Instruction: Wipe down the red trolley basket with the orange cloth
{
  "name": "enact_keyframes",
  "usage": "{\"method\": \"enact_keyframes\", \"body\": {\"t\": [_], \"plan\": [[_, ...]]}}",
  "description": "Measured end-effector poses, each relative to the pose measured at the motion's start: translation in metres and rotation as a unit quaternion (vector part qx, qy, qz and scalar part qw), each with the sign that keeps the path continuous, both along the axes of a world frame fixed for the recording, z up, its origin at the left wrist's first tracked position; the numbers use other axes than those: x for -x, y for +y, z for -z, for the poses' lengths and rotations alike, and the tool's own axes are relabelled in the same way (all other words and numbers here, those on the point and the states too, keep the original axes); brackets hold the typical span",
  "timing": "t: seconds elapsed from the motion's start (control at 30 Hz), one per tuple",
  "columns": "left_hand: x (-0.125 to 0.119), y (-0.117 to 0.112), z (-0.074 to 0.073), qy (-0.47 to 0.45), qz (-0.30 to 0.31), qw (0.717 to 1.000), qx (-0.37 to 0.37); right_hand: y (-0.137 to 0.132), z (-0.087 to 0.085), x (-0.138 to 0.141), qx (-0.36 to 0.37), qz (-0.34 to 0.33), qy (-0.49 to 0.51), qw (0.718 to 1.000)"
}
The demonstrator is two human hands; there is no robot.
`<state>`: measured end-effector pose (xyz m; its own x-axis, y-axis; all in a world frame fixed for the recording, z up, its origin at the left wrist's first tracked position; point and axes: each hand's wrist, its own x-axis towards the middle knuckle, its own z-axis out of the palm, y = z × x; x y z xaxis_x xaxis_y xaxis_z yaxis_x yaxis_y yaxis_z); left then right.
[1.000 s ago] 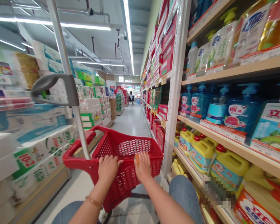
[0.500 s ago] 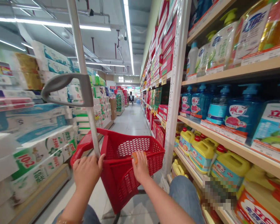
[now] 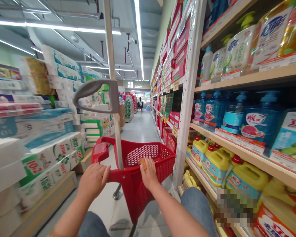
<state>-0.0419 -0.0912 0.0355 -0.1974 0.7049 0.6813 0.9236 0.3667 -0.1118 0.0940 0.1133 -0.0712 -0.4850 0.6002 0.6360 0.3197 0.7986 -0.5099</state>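
Observation:
My left hand (image 3: 93, 181) grips the near left rim of a red plastic shopping trolley basket (image 3: 135, 184), just beside its metal pull pole (image 3: 112, 65). The pole rises to a grey curved handle (image 3: 96, 95), which nothing holds. My right hand (image 3: 148, 172) lies over the basket's right rim. A small orange item (image 3: 142, 163) shows under its fingers, and its exact kind is hidden. The basket's mesh interior shows no goods that I can make out.
Shelves of blue pump bottles (image 3: 259, 121) and yellow jugs (image 3: 214, 164) line the right, on a white perforated upright (image 3: 187, 98). Stacked toilet-paper packs (image 3: 49, 158) fill the left. A tiled aisle (image 3: 140, 128) runs ahead to a distant seated person (image 3: 140, 103).
The pole and handle have swung right across the view, and the basket has turned with them. My left hand has shifted from the middle of the near rim to the corner beside the pole.

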Motion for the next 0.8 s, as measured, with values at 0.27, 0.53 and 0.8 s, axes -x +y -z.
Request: {"method": "enact_keyframes", "body": {"t": [0.27,0.53,0.8], "plan": [[-0.033,0.021,-0.006,-0.035,0.014,0.999,0.027,-0.045,-0.028,-0.013,-0.069,-0.096,0.038,0.992],[-0.031,0.034,-0.001,-0.057,0.01,0.998,-0.024,-0.013,-0.023,-0.006,0.022,-0.016,0.084,0.996],[-0.087,0.061,0.006,-0.027,-0.008,0.998,-0.053,-0.06,-0.031,-0.012,0.09,0.038,0.182,0.979]]}}
